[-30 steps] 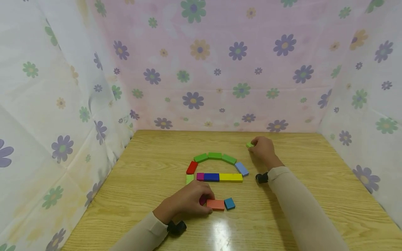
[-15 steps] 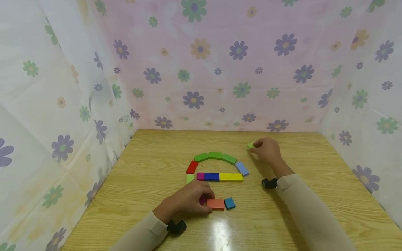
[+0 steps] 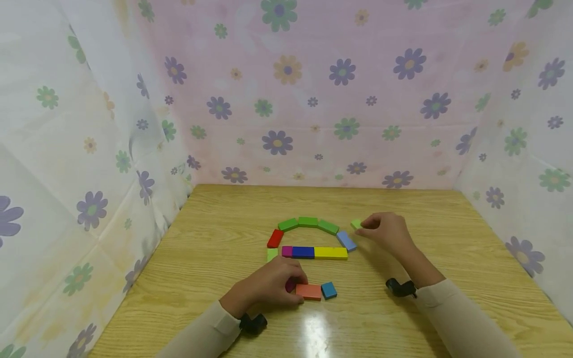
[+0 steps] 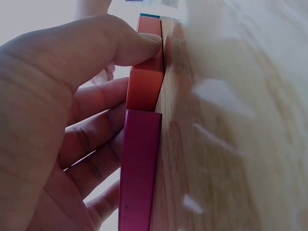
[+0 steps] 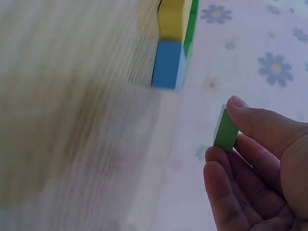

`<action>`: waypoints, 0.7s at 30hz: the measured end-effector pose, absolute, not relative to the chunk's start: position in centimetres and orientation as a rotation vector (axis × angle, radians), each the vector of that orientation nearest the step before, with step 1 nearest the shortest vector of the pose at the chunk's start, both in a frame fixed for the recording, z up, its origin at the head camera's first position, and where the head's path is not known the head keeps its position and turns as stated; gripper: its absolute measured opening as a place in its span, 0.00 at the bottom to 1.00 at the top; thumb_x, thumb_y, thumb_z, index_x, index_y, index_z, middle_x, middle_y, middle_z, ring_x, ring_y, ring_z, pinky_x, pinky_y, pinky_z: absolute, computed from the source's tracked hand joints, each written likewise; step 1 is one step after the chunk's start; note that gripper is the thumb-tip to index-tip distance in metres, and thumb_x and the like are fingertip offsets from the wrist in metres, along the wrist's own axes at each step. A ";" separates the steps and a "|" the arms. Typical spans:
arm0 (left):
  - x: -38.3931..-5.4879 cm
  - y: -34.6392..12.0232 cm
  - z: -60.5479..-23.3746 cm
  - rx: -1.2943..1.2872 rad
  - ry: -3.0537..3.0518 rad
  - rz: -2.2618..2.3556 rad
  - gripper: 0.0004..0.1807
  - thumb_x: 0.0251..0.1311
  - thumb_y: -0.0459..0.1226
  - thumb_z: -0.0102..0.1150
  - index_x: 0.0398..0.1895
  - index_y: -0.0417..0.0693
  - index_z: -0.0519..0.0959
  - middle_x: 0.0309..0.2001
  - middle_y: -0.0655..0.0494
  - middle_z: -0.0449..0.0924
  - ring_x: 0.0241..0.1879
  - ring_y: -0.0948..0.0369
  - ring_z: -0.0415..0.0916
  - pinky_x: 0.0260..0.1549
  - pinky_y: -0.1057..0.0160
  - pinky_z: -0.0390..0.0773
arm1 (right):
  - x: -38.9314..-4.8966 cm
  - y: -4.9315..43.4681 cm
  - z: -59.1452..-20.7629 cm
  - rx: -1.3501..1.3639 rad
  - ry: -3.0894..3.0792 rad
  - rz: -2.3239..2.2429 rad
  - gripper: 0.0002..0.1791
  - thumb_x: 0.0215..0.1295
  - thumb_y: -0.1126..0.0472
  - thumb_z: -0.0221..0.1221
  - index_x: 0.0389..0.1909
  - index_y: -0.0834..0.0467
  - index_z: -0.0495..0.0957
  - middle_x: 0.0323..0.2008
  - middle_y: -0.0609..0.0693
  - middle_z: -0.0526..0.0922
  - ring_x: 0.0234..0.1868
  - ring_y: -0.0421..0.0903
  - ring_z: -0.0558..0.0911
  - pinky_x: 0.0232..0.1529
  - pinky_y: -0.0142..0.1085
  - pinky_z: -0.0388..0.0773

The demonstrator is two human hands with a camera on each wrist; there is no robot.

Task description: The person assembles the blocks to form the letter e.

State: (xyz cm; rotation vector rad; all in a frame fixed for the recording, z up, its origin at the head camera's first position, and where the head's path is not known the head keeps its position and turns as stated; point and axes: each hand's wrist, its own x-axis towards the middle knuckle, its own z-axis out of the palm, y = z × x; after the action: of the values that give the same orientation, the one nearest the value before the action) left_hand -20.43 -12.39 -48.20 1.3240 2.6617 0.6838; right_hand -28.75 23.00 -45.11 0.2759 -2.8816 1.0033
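My right hand (image 3: 386, 232) pinches a small light green block (image 3: 355, 224) between thumb and fingertips, just beyond the light blue block (image 3: 346, 241). The right wrist view shows that green block (image 5: 226, 131) standing out past the fingertips, with the blue block (image 5: 167, 65) farther off. My left hand (image 3: 275, 284) grips an orange block (image 3: 309, 292), its thumb on the near side and fingers behind. In the left wrist view a magenta block (image 4: 140, 168) butts against the orange one, inside the curve of the hand. A teal-blue block (image 3: 329, 290) lies at the orange block's right end.
An arch of red (image 3: 275, 238), green (image 3: 308, 222) and light blue blocks curves over a straight row of magenta, dark blue (image 3: 303, 252) and yellow (image 3: 331, 253) blocks. Another light green block (image 3: 272, 255) lies at the arch's left foot. Flowered cloth (image 3: 295, 114) surrounds the wooden table (image 3: 215, 219).
My right hand has drawn nearer to me with the light green block, bringing it closer to the light blue block. The left hand has stayed in place.
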 end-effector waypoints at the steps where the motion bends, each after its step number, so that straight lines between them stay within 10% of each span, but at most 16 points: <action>1: -20.4 -12.3 -48.2 1.325 2.662 0.680 0.12 0.59 0.49 0.72 0.44 0.61 0.85 0.42 0.73 0.80 0.38 0.73 0.71 0.44 0.71 0.72 | -28.1 23.0 -45.0 0.280 -2.880 1.014 0.16 0.60 0.44 0.73 0.40 0.50 0.89 0.37 0.46 0.90 0.39 0.47 0.85 0.39 0.44 0.83; 21: -20.2 -12.2 -48.0 1.256 2.651 0.694 0.12 0.59 0.50 0.72 0.45 0.62 0.85 0.42 0.74 0.79 0.40 0.72 0.71 0.45 0.71 0.73 | -20.3 20.7 -46.0 0.695 -2.983 1.100 0.09 0.53 0.49 0.78 0.30 0.45 0.88 0.28 0.35 0.86 0.32 0.33 0.84 0.34 0.29 0.81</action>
State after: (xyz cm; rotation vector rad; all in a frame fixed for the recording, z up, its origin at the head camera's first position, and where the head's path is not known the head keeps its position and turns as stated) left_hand -20.24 -12.24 -47.99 1.2558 2.6508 0.6940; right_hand -20.30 20.68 -45.95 0.6946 -2.9832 1.1003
